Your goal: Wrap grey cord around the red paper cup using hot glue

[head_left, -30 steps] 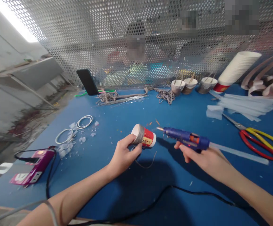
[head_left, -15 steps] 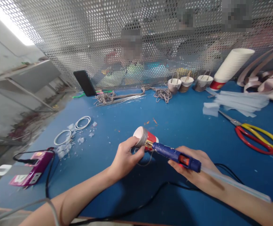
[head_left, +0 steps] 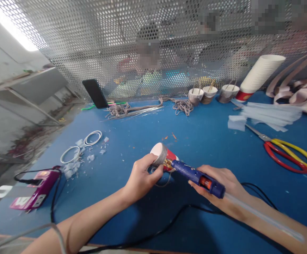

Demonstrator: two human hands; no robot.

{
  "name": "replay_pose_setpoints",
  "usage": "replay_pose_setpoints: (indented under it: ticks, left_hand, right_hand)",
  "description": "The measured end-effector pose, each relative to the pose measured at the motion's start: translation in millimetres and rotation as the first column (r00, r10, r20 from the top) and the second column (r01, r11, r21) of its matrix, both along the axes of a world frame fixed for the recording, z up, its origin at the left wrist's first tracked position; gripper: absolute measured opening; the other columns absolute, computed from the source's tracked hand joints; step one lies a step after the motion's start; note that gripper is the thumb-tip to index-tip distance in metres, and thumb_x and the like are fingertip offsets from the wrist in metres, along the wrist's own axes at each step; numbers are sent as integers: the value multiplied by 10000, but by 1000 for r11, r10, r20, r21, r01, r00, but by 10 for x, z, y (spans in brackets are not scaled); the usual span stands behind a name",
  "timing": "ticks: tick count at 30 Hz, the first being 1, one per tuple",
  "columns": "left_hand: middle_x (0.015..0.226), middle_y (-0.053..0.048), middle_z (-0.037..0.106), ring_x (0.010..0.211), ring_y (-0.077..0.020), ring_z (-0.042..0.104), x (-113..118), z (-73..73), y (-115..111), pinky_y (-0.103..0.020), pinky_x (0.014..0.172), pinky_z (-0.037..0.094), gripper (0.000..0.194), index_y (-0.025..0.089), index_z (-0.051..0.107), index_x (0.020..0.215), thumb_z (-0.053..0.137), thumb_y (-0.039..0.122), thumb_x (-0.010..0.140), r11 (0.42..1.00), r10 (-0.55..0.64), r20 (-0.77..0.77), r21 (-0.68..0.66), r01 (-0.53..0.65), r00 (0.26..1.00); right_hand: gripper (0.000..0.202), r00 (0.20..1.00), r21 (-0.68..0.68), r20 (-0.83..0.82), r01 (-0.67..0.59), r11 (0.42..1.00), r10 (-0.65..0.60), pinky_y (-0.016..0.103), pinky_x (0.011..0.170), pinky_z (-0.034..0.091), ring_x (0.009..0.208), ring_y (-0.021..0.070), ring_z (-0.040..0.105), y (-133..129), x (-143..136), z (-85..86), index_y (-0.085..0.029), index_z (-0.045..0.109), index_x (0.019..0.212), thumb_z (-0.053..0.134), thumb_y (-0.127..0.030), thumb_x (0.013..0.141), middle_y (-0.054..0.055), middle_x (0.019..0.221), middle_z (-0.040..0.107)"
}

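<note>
My left hand [head_left: 142, 174] is closed around a red and white paper cup [head_left: 171, 155], which lies tilted on its side with its white end toward the upper left. A grey cord band [head_left: 162, 154] wraps the cup near that end, and a loose strand hangs below it. In my right hand [head_left: 222, 180] is a blue hot glue gun [head_left: 192, 173], its metal nozzle at the cup's side by the band. A clear glue stick [head_left: 264, 217] sticks out of the gun's back. The right fingers are partly hidden behind the gun.
Red and yellow scissors [head_left: 285, 151] lie at right, near white strips [head_left: 272, 113]. Wrapped cups [head_left: 195, 96], stacked paper cups [head_left: 260, 76], cord bundles [head_left: 183, 106] and a phone [head_left: 95, 93] line the perforated screen. White rings [head_left: 92, 138] and a purple power strip [head_left: 38, 190] are left. A black cable [head_left: 174, 220] crosses the front.
The glue gun's rear has dipped slightly, and its glue stick has swung lower. My left hand and the cup have stayed almost still.
</note>
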State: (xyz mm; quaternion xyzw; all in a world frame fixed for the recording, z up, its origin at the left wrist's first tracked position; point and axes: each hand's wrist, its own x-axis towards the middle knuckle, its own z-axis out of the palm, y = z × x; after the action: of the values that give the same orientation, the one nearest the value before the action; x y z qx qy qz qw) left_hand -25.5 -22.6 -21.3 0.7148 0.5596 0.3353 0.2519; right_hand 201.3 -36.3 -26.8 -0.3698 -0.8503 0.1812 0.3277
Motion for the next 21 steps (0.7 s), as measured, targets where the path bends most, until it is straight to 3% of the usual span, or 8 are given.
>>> replay_pose_setpoints:
  ticks: [5, 12, 16, 21]
  left_hand:
    - [590, 22, 507, 562, -105, 441, 1, 2, 6, -205, 553, 385, 115, 153, 559, 640, 489, 191, 724, 1000, -7, 38, -5, 7, 999]
    - [608, 14, 526, 568, -108, 438, -24, 19, 4, -214, 553, 384, 113, 154, 572, 668, 485, 195, 726, 999, -22, 36, -35, 24, 999]
    - [593, 21, 499, 555, -103, 418, -34, 34, 3, -210, 536, 372, 109, 160, 553, 653, 485, 204, 725, 998, -48, 50, -36, 50, 998]
    - [618, 10, 527, 578, -110, 444, -48, 34, 16, -208, 544, 387, 107, 162, 562, 673, 484, 216, 721, 995, -74, 83, -54, 79, 994]
  right_hand:
    - [17, 995, 58, -36, -95, 994, 97, 225, 492, 386, 500, 104, 530, -14, 4, -75, -176, 507, 873, 498, -185, 862, -10, 643, 576]
    - [133, 999, -42, 16, 30, 999, -30, 215, 486, 394, 493, 107, 557, 5, 26, 24, -192, 525, 832, 502, -310, 888, -10, 631, 609]
    - [166, 1000, -116, 14, -20, 993, 22, 208, 495, 410, 518, 112, 585, -1, 31, 83, -197, 537, 828, 479, -336, 895, -1, 650, 636]
    - [237, 998, -101, 36, 64, 993, -61, 204, 446, 369, 451, 98, 539, 13, 25, 105, -207, 549, 755, 480, -388, 893, -25, 581, 593]
